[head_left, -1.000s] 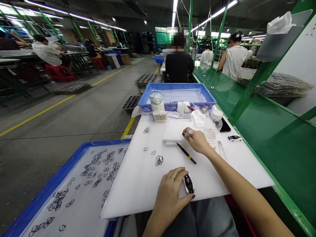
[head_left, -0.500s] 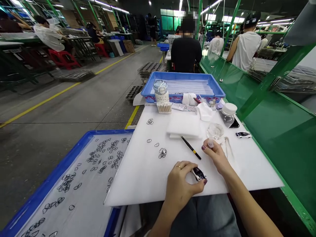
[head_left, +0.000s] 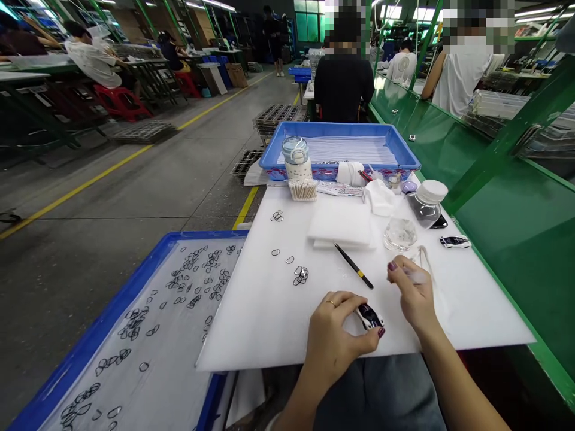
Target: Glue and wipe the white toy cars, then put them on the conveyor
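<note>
My left hand (head_left: 339,329) holds a small white-and-black toy car (head_left: 370,316) between thumb and fingers, low over the white work board (head_left: 251,323). To its right my right hand (head_left: 413,293) is closed, fingers curled around a small translucent whitish piece (head_left: 415,276) whose kind I cannot make out. Black tweezers (head_left: 354,266) with a yellow band lie beyond the car. Near my right hand are a faceted clear glass dish (head_left: 400,234) and a whitish cloth strip (head_left: 424,263). A second toy car (head_left: 455,242) rests at the board's right side.
Thin black rings lie on the board (head_left: 300,275) and in a blue-rimmed tray (head_left: 168,242) at lower left. A blue bin (head_left: 404,146), lidded cup (head_left: 296,158), cotton swabs (head_left: 303,190), white foam sheets (head_left: 340,222) and clear jar (head_left: 426,203) stand farther back. A green conveyor (head_left: 516,239) runs along the right.
My right hand has moved right and toward me, its fingers curling more tightly. My left hand still holds the toy car. The view has shifted slightly.
</note>
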A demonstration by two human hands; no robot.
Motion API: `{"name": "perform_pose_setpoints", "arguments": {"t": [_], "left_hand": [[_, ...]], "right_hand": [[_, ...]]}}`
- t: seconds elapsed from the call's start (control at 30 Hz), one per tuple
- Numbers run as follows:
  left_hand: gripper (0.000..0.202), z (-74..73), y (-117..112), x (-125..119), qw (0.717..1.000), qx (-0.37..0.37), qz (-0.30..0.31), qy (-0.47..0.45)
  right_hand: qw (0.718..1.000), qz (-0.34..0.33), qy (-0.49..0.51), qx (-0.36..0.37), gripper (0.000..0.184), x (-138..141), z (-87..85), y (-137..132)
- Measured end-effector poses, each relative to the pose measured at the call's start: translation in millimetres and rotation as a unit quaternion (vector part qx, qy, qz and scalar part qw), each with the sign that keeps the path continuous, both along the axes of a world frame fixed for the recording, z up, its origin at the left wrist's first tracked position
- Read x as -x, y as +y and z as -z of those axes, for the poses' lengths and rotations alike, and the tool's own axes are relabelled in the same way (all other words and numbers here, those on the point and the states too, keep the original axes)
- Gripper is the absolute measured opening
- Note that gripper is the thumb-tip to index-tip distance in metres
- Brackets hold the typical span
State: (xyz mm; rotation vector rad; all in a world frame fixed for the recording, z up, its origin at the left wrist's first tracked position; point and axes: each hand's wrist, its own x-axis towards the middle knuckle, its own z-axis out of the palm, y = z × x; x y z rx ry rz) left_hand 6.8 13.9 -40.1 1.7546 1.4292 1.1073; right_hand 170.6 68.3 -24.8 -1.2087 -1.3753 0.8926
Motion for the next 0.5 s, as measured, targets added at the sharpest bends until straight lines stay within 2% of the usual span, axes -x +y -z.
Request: {"name": "perform_pose_setpoints", "arguments": {"t": [0.07, 0.1, 0.17, 0.27, 0.37, 0.43, 0.5], "left_hand": [[0.039, -0.3, 0, 0, 1.000, 0.003, 0.002, 0.002], [0.039, -0.5, 0, 1, 1.000, 0.005, 0.002, 0.002], [0.039, -0.7, -1, 1, 1.000, 0.004, 0.002, 0.000], [0.037, -0.4, -2, 1, 1.000, -0.007, 0.000, -0.009], [0.034, -0.5, -1, 1, 1.000, -0.007, -0.004, -0.009], [0.031, -1.0, 0, 1, 1.000, -0.004, -0.005, -0.008], [0.029, -1.4, 1, 0, 1.000, -0.007, -0.004, -0.010]], "right_hand": [[0.999, -0.005, -0.041, 0.032, 0.040, 1, -0.2, 1], [0.998, -0.018, -0.029, 0.047, 0.041, 2, -2.2, 1], [0.995, -0.049, 0.070, 0.042, 0.044, 4, -11.6, -4], [0.966, -0.107, 0.234, 0.005, 0.051, 9, -35.0, -15], [0.939, -0.195, 0.283, 0.029, 0.072, 17, -53.6, -25], [0.921, -0.231, 0.311, 0.039, 0.075, 22, -57.3, -28], [0.910, -0.238, 0.337, 0.046, 0.073, 27, -55.8, -28]]}}
